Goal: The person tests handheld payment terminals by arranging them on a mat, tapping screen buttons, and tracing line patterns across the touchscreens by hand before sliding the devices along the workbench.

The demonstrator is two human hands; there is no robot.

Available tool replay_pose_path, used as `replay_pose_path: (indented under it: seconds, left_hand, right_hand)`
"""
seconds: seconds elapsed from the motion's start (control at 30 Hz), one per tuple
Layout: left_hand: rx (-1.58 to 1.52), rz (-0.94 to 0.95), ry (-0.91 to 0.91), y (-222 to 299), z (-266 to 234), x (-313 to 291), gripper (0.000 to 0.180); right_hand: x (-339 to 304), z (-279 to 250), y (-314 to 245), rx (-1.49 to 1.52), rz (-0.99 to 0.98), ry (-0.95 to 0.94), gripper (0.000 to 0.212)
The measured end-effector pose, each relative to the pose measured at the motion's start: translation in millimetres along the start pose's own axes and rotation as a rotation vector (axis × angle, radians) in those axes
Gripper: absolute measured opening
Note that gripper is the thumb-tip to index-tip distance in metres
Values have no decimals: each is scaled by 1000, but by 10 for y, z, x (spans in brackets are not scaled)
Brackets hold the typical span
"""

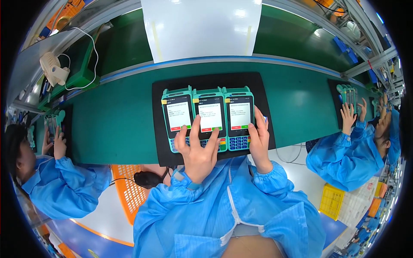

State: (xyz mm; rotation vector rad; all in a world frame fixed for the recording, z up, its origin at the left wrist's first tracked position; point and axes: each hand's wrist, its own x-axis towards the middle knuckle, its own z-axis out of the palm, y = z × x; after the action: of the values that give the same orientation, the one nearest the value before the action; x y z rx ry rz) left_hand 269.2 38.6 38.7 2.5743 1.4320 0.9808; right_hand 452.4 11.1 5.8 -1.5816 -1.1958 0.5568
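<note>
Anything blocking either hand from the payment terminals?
Nothing visible: left hand has fingers over the left payment terminal and middle payment terminal; right hand is at the right edge of the right payment terminal.

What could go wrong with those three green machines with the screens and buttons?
A finger might tap the wrong thing: on each mint-green plastic handheld terminal, a small red on-screen button sits right beside a green one.
The bare left hand spans two terminals, so it could press one by accident.
The black rectangular mat lies by the green tabletop's near edge, so a bump from a loose blue sleeve might shift things.
</note>
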Motion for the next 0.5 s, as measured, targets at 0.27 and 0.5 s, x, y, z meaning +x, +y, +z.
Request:
replay_pose_path:
  seconds: [0.27, 0.5]
  left_hand:
    - [153, -159, 126, -326, -249, -110, 18]
    - [122, -167, 111, -296, -261, -110, 18]
  right_hand:
    - [-44, 27, -75, 14, 18, -6, 46]
    - [-53, -25, -135, -1, 15, -12, 45]
